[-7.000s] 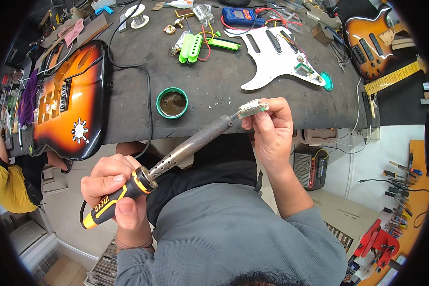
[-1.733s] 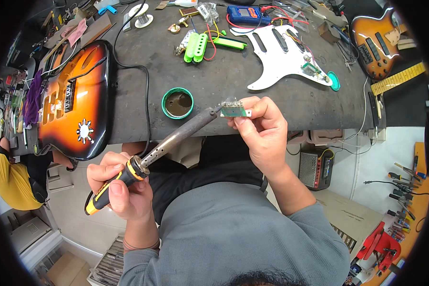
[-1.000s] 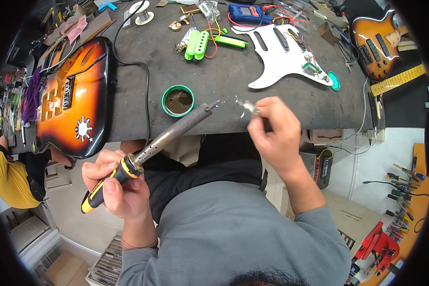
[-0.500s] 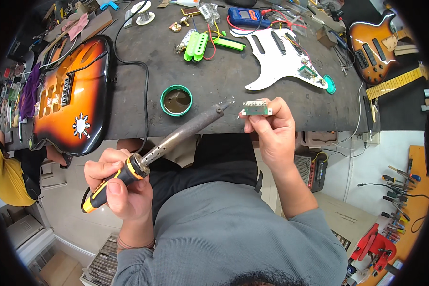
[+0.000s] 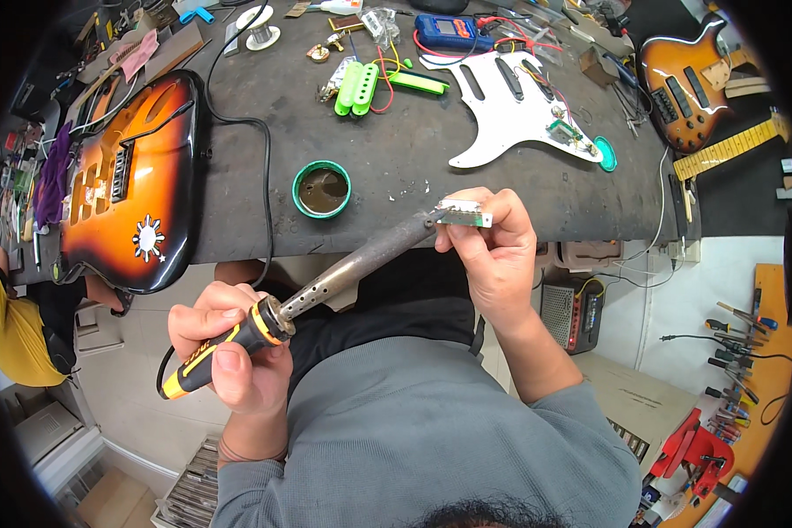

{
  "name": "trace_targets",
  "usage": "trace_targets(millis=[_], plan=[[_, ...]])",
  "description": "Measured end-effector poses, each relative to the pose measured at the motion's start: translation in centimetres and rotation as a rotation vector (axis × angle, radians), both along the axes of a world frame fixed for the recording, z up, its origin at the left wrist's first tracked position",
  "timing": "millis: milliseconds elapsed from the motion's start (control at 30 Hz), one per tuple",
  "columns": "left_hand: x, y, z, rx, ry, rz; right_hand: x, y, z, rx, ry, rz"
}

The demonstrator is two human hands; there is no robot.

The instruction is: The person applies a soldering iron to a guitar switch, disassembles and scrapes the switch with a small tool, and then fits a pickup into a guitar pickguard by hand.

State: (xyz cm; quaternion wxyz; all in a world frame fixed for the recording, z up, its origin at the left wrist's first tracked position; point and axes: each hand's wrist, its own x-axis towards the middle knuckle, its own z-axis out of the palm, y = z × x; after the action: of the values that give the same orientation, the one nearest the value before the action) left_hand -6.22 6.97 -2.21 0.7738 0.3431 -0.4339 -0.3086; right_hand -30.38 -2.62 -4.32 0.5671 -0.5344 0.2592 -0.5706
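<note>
The left hand (image 5: 255,378) grips a soldering iron (image 5: 352,271) by its handle; the right hand (image 5: 499,264) pinches a small green circuit board (image 5: 466,216) at the tip, near the front of the surface (image 5: 396,150). A slip, with the grasp so close, could burn that hand.

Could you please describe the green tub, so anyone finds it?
On the dark workbench, find the sunburst guitar body at left. Right of it, past the black cable, sits the green tub. Unlike the green disc by the white pickguard, it holds brown material.
</note>
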Motion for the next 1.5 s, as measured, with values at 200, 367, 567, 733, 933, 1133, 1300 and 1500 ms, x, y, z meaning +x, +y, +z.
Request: trace_targets(millis=[200, 367, 567, 733, 933, 1133, 1300, 1500], plan=[[-0.23, -0.16, -0.07, 0.000, 0.002, -0.025, 0.13, 0.16, 0.14, 0.031, -0.002, -0.009], [-0.38, -0.25, -0.19, 0.004, -0.008, 0.003, 0.20, 0.17, 0.21, 0.033, 0.003, -0.016], [-0.51, -0.12, -0.34, 0.002, -0.020, 0.018, -0.03, 0.20, 0.08, 0.027, 0.007, -0.016], [-0.67, -0.11, -0.26, 0.023, -0.032, 0.041, -0.11, 0.61, 0.55, 0.057, 0.078, -0.051], [-0.87, -0.18, -0.07, 0.043, -0.078, 0.078, -0.07, 0.66, 0.48, 0.036, 0.135, -0.107], [-0.89, -0.21, 0.09, 0.055, -0.102, 0.083, 0.02, 0.68, 0.53, 0.018, 0.205, -0.147], [-0.78, -0.11, 0.01, 0.053, -0.095, 0.084, 0.19, 0.67, 0.60, 0.014, 0.229, -0.193], [-0.77, -0.04, 0.08, 0.071, -0.087, 0.081, 0.04, 0.60, 0.62, 0.027, 0.235, -0.196]])
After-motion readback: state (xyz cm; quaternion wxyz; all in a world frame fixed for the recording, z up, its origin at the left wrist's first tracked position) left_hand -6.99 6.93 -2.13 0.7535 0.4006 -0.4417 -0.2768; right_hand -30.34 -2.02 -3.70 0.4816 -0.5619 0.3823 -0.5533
